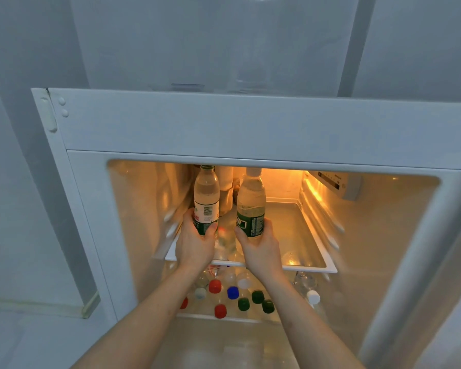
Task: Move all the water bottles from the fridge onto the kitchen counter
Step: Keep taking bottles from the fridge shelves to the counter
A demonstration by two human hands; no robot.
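We look down into the open fridge (91, 235), lit warm orange inside, with both our bare arms reaching in from the bottom of the frame. Our left hand (194, 243) grips the lower part of a water bottle with a white and green label (206, 198); the thumb curls round the label's right side, and the other fingers wrap behind it, out of view. Our right hand (261, 249) holds a second water bottle with a dark green label (251, 206), thumb pressed on the left of the label and fingers curled round the right side. Both bottles stand upright, near each other at the centre of the frame, above the left half of the glass shelf (304, 235); whether their bases touch the shelf we cannot tell. Between our two hands another bottle with a red cap (225, 243) shows blurred on the shelf. Behind the held bottles, at the back, stand pale containers (225, 187), too dim to name. Below the shelf, in the lower centre of the frame, a cluster of bottles (232, 294) stands on a lower level, seen from above by their red, blue, green and white caps. A control panel (336, 182) sits on the inner wall at the upper right of the compartment.
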